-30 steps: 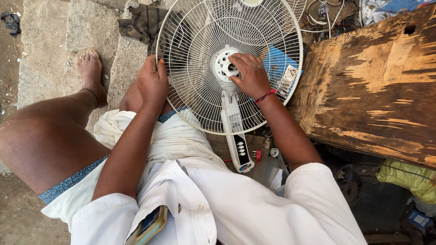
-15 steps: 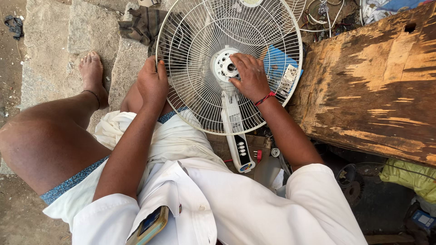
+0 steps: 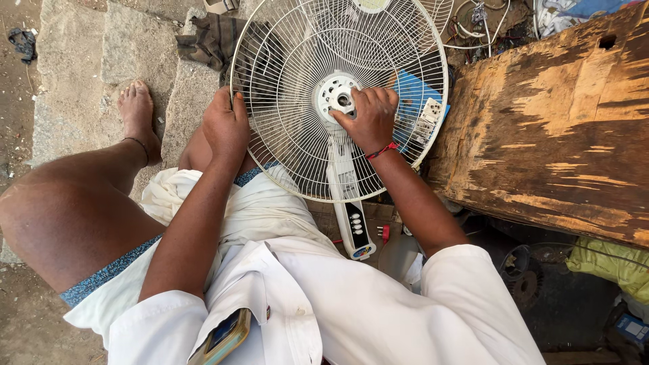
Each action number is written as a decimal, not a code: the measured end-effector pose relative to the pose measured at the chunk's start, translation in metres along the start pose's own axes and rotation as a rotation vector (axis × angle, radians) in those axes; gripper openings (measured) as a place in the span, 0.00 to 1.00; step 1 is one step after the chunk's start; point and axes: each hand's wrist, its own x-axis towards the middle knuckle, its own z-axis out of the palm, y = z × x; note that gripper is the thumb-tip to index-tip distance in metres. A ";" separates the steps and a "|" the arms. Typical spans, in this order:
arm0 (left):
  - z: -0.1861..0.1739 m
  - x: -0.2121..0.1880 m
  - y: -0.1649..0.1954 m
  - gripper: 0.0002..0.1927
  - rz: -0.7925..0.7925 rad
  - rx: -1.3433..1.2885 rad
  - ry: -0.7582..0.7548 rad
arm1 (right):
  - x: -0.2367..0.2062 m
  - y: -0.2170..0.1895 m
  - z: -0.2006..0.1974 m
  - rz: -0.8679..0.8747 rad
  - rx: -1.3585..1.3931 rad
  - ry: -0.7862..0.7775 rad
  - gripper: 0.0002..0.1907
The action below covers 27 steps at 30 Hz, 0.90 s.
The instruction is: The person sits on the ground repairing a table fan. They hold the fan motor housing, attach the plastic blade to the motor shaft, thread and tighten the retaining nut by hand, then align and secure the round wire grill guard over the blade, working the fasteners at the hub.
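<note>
While the left hand [image 3: 226, 125] clamps the left rim of the white fan guard [image 3: 297, 145], fingers curled over the wire ring, the right hand [image 3: 370, 118] sits at the centre hub [image 3: 340, 98] — fingertips bunched and pinching at something on the hub's right side; what exactly, can't tell, the hand hides it. The fan lies tilted across the person's lap, guard face up, its white neck w/ button panel [image 3: 355, 226] pointing down toward the knees.

Progress, as a judgement: early. The wire guard is on and whole, the hub piece is seated, nothing from the fan lies loose nearby. If the hub fixing is being worked, it isn't off yet, so the guard and whatever sits behind it are left to deal with.

Around it: a big worn wooden block [image 3: 547, 128] presses close on the right, just beside the guard's rim — little room for the right elbow. A blue board w/ a white socket plate [image 3: 427, 115] shows thru the wires behind the guard. Tangled cables [image 3: 483, 27] lie near the top edge, a dark rag [image 3: 213, 37] on the stone slab [image 3: 81, 74] at upper left, bare foot [image 3: 138, 118] beside it. A phone [image 3: 223, 336] sticks out of the shirt pocket. Green cloth [image 3: 608, 260] and a small cogwheel [image 3: 524, 284] sit lower right.
</note>
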 end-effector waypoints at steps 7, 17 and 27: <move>-0.005 -0.002 0.005 0.09 0.029 -0.003 0.017 | -0.010 -0.015 0.004 0.126 -0.017 0.043 0.37; -0.006 -0.002 0.002 0.09 0.054 -0.030 0.025 | -0.007 -0.011 -0.001 0.100 0.115 -0.096 0.41; -0.003 -0.002 -0.001 0.09 0.068 -0.032 0.038 | 0.001 -0.007 -0.005 0.043 0.100 -0.122 0.36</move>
